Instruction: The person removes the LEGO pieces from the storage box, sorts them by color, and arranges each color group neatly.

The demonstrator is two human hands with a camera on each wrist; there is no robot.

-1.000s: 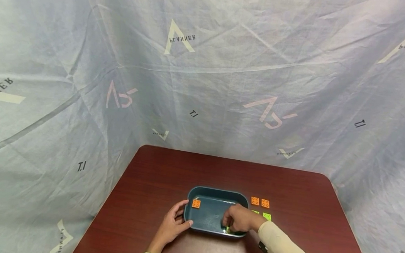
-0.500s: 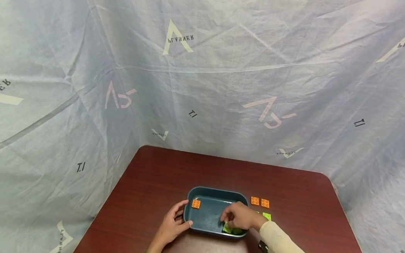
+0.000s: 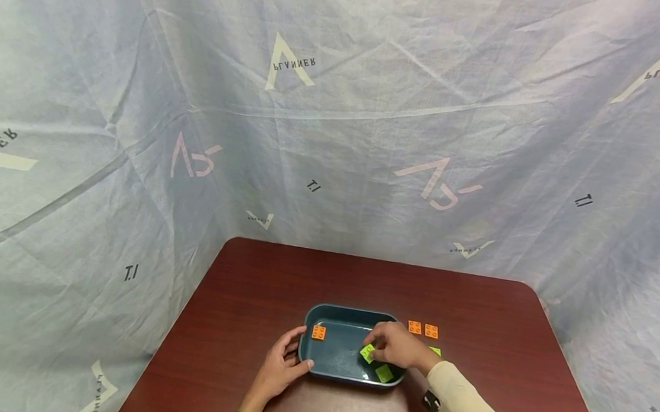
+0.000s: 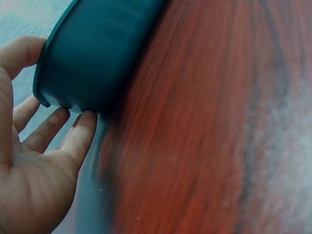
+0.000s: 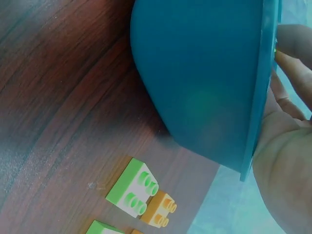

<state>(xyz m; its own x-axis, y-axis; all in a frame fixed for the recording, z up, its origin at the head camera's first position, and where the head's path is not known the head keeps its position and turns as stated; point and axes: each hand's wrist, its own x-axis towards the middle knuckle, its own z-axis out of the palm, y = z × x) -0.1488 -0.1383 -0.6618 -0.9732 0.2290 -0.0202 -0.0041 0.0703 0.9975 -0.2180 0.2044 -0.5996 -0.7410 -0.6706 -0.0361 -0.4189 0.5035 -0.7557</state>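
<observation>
A dark teal tray stands on the table. My left hand grips its left end; in the left wrist view, the thumb and fingers touch the tray's rim and wall. Over the tray's right half, my right hand pinches a lime-green toy building brick, studs showing. Below that hand, a second green brick lies in the near right corner. An orange brick sits inside at the left. In the right wrist view, the tray wall hides most of the held brick.
Two orange bricks lie on the reddish-brown table to the right of the tray. A green brick beside them is partly covered by my right wrist. Grey printed cloth hangs behind the table.
My right hand has risen slightly from the tray's near right corner, bringing a green brick up with it. The other green brick there has come into view. The left hand keeps its place.
</observation>
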